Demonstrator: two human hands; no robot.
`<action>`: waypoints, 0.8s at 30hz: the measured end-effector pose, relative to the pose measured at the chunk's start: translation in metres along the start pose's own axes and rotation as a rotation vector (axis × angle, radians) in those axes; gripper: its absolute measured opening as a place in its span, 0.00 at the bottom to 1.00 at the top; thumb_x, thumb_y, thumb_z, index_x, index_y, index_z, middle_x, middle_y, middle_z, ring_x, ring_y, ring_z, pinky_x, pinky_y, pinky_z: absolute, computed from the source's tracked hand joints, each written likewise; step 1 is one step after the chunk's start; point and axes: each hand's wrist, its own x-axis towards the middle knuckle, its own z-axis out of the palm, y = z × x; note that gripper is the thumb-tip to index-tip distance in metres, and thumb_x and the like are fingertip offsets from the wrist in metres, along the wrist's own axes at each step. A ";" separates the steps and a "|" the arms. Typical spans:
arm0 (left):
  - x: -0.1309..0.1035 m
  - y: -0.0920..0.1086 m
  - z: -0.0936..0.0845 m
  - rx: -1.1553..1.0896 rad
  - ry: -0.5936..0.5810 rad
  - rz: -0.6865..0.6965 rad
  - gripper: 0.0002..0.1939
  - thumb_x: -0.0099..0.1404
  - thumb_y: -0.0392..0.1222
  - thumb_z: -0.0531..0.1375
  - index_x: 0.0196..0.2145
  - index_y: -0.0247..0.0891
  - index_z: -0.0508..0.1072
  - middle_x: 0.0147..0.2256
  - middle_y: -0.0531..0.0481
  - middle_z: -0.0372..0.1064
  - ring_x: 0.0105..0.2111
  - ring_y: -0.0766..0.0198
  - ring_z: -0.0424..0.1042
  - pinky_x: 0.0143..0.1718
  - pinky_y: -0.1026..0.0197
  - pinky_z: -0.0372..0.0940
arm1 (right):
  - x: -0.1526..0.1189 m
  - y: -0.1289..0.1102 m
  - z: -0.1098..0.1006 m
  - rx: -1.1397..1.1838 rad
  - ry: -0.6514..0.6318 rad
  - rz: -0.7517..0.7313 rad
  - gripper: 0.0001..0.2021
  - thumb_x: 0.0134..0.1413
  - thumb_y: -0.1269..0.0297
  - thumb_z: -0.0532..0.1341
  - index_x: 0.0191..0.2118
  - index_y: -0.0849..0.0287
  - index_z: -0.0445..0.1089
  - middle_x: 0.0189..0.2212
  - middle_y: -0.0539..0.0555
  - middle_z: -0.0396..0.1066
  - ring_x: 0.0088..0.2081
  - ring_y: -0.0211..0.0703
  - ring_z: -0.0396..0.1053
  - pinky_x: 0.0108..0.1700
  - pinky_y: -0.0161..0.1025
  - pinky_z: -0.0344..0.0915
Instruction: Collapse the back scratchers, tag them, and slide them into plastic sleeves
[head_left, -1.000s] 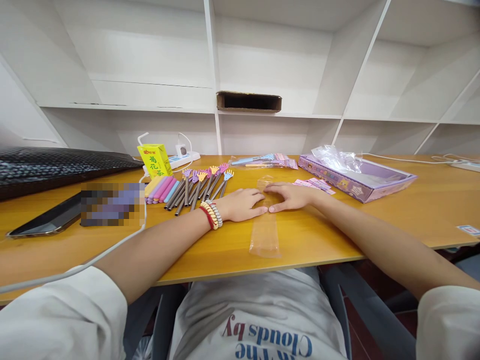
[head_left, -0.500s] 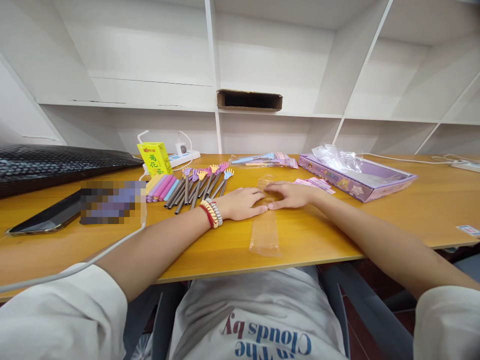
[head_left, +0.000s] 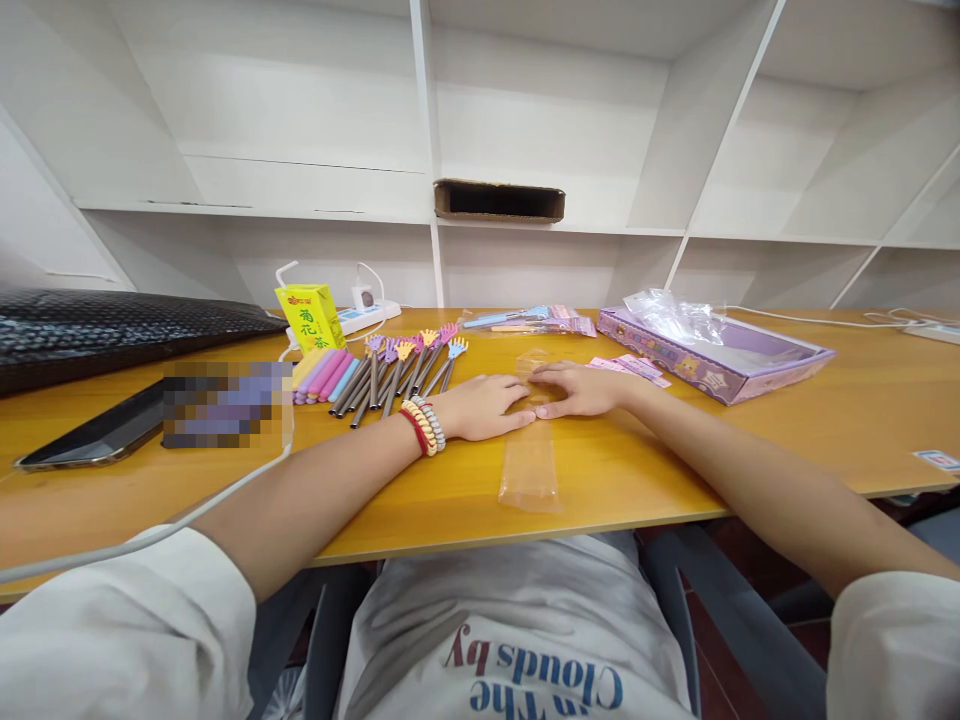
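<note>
A long clear plastic bag (head_left: 529, 470) lies flat on the table near its front edge. My left hand (head_left: 484, 407) rests palm down at the bag's left side, fingers stretched out and thumb on the plastic. From the right, my right hand (head_left: 581, 390) lies over the bag with fingers extended, its thumb tip close to my left thumb. Left of my hands are several metal rods with small coloured hand-shaped heads, back scratchers (head_left: 405, 372) by their look. Beside them lie several pastel foam-like tubes (head_left: 326, 376). Pink printed cards (head_left: 630, 370) lie just beyond my right wrist.
A purple open box (head_left: 720, 375) holding clear plastic stands at the right. Packed items (head_left: 529, 320) lie at the back. At left are a yellow drink carton (head_left: 310, 318), a phone (head_left: 94, 430) and a white cable (head_left: 187, 515) crossing my left arm. White shelves rise behind.
</note>
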 end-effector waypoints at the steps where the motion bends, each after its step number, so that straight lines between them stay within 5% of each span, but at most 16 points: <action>1: 0.000 0.000 0.000 -0.002 0.000 0.000 0.29 0.65 0.59 0.39 0.53 0.38 0.61 0.53 0.44 0.59 0.52 0.58 0.59 0.53 0.57 0.51 | 0.000 0.000 0.000 -0.002 0.001 -0.002 0.40 0.44 0.38 0.53 0.59 0.59 0.55 0.58 0.59 0.52 0.58 0.57 0.50 0.58 0.53 0.47; 24: -0.002 0.002 -0.002 0.045 0.010 0.005 0.31 0.64 0.61 0.37 0.50 0.38 0.64 0.51 0.44 0.61 0.49 0.58 0.62 0.49 0.57 0.53 | 0.000 0.004 0.004 -0.032 0.022 0.010 0.39 0.46 0.38 0.52 0.60 0.55 0.52 0.59 0.57 0.52 0.59 0.58 0.49 0.58 0.56 0.44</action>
